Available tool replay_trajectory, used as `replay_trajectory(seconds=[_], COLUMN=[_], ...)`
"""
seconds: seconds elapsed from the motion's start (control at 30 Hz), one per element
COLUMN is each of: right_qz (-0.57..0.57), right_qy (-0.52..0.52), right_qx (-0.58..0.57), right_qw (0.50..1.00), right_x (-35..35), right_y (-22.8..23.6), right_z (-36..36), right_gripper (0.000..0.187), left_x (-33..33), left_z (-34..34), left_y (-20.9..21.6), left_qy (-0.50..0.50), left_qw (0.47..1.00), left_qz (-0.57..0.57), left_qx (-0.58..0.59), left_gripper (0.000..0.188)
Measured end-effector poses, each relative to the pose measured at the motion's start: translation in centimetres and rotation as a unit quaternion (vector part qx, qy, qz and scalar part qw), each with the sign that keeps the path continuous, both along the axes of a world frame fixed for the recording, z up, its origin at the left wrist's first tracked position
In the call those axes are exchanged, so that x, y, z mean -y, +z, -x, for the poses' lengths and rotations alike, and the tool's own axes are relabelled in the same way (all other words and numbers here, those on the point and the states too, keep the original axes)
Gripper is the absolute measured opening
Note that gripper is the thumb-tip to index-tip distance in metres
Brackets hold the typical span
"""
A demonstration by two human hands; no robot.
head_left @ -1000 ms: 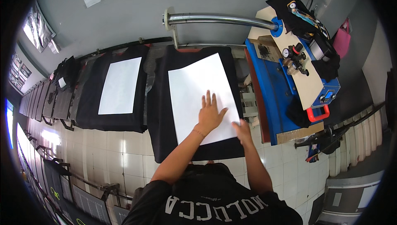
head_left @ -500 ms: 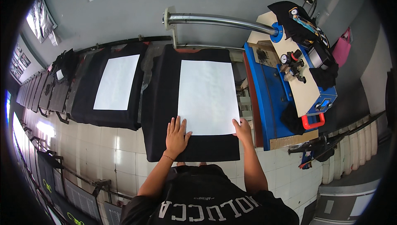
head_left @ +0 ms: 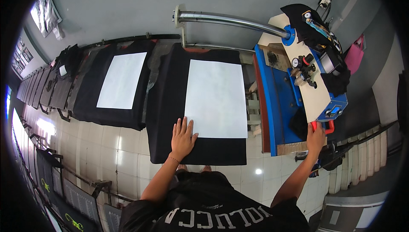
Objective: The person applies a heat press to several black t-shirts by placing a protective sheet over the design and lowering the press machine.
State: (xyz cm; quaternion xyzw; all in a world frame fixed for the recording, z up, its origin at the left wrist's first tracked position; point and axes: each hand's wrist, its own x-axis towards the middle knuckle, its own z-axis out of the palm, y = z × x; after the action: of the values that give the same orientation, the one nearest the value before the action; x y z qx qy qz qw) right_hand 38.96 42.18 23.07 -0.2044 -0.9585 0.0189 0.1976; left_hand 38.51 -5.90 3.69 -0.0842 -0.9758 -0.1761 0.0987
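Note:
A large white sheet (head_left: 216, 100) lies on a black T-shirt (head_left: 168, 91) spread over a flat board in front of me. My left hand (head_left: 183, 140) rests flat with fingers stretched out, on the shirt and over the sheet's lower left edge. Off to the right, my right hand (head_left: 315, 137) has its fingers closed on the left side of a red handle (head_left: 329, 126). That handle belongs to a blue and cream heat press (head_left: 281, 100); part of its grip is hidden behind my fingers.
To the left, a second black shirt (head_left: 87, 95) carries another white sheet (head_left: 122, 80). A chrome bar (head_left: 230, 20) spans behind the boards to the press. A pressure gauge (head_left: 295, 62) and folded dark garments (head_left: 306, 25) sit on the press. More boards (head_left: 34, 87) line the far left.
My right hand has left the sheet's lower right edge and moved right to the press's red handle. My left hand stays on the shirt and sheet. The view has shifted slightly.

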Motion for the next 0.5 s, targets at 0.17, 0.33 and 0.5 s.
replay_trajectory(seconds=[0.17, 0.33, 0.5], right_qz=[-0.031, -0.006, -0.023], right_qy=[-0.001, -0.053, 0.061], right_qx=[-0.02, 0.029, -0.054], right_qw=[0.999, 0.998, 0.996], right_x=[0.9, 3.6, 1.7], right_y=[0.1, 1.8, 0.3], right_z=[-0.3, -1.5, -1.9], right_gripper=[0.038, 0.042, 0.04], left_x=[-2.0, -6.3, -13.5], left_z=[0.1, -0.1, 1.0], left_y=[0.2, 1.5, 1.0], left_qy=[0.002, -0.004, 0.0], left_qw=[1.0, 1.0, 0.998], left_qz=[-0.011, -0.022, -0.07], left_qx=[-0.008, 0.003, 0.011], left_gripper=[0.057, 0.056, 0.056])
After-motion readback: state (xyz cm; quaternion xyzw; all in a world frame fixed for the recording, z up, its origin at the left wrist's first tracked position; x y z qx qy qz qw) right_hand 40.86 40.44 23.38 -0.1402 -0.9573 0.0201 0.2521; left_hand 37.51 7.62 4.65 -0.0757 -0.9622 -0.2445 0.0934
